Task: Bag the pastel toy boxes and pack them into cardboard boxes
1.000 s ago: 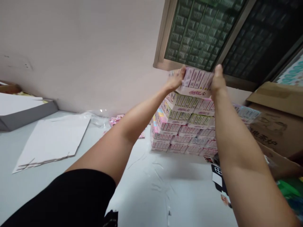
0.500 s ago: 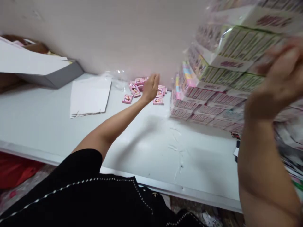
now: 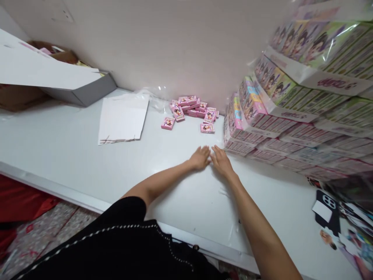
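My left hand (image 3: 199,158) and my right hand (image 3: 221,162) lie low over the white table (image 3: 87,128), fingertips almost meeting, both empty. They look flat on the surface, though contact is hard to confirm. Just beyond them is a loose group of small pink boxes (image 3: 189,109) printed with cartoon figures. To the right, close to my right hand, rises a tall stack of shrink-wrapped pink and green boxes (image 3: 279,116).
Left of the pink boxes lie white card sheets (image 3: 122,118), with a grey tray (image 3: 87,93) and cardboard box (image 3: 55,56) behind. Printed sheets (image 3: 335,217) lie at right. A wall (image 3: 180,46) backs the table. A red bag (image 3: 17,198) lies on the floor.
My hands have come down from the stack's top, where they held a wrapped pack, and now rest low and empty together. The view has tilted down and shows more table.
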`<act>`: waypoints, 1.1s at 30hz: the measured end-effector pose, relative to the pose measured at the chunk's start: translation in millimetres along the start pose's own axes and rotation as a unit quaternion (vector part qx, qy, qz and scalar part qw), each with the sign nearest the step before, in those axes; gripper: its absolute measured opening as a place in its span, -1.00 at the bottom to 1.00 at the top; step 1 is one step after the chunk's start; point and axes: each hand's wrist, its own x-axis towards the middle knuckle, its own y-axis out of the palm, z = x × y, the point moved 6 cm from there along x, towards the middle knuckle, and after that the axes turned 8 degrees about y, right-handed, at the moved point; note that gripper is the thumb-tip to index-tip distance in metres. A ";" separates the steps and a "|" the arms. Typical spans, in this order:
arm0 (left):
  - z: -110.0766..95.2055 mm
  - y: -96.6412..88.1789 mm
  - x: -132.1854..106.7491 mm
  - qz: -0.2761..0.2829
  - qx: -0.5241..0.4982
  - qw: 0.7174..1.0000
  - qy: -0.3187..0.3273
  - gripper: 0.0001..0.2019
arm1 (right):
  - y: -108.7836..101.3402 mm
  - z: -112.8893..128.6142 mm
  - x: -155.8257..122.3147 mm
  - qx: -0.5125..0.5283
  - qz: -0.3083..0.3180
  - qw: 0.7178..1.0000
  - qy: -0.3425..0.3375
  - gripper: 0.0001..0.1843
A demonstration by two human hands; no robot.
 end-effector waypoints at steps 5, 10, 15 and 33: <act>-52.8 15.3 -87.3 -0.006 -0.154 0.947 0.283 -0.69 | 30.8 -10.5 27.3 -0.059 0.083 0.985 0.138 -0.25; 18.4 -43.2 -55.4 -0.221 -0.127 0.966 0.052 -0.61 | 39.9 20.8 -53.1 -0.050 0.173 0.984 0.003 -0.30; 32.4 -23.3 31.2 -0.062 -0.013 0.998 0.000 -0.44 | -20.0 -20.6 -105.8 -0.029 0.061 0.997 0.042 -0.34; -30.9 19.9 -187.2 0.066 0.034 0.979 0.190 0.28 | -56.1 -46.9 -280.3 -0.099 -0.006 0.971 0.218 -0.11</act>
